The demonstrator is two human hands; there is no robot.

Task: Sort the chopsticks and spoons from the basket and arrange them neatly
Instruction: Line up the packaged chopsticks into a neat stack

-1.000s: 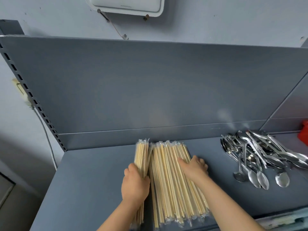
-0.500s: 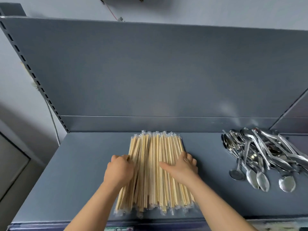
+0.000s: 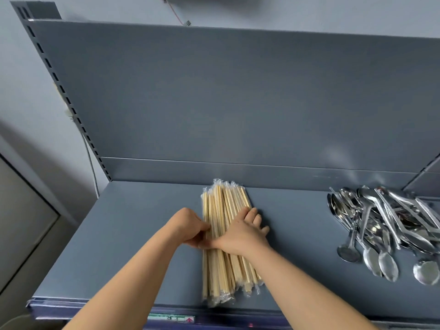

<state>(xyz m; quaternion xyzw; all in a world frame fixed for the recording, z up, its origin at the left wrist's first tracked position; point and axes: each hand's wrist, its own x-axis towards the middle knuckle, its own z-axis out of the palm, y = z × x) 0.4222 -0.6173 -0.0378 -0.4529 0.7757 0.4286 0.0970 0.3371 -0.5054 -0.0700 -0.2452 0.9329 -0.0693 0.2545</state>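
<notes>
A stack of plastic-wrapped wooden chopsticks (image 3: 222,206) lies lengthwise on the grey shelf (image 3: 133,225), near its middle. My left hand (image 3: 190,228) presses against the stack's left side with curled fingers. My right hand (image 3: 242,231) lies over the stack's right side, fingers spread and bent down along its edge. Both hands squeeze the bundle together at mid-length. A loose heap of metal spoons (image 3: 390,225) sits at the right of the shelf, apart from both hands. No basket is in view.
The shelf's upright grey back panel (image 3: 238,103) rises just behind the chopsticks. A slotted upright post (image 3: 69,103) runs along the left. The shelf's front edge carries a price strip (image 3: 171,319). A cable hangs on the wall at left.
The chopsticks were spread in a wide flat layer; my hands have pushed inward and the bundle is now narrow and compact. The view has shifted slightly as my head moved.
</notes>
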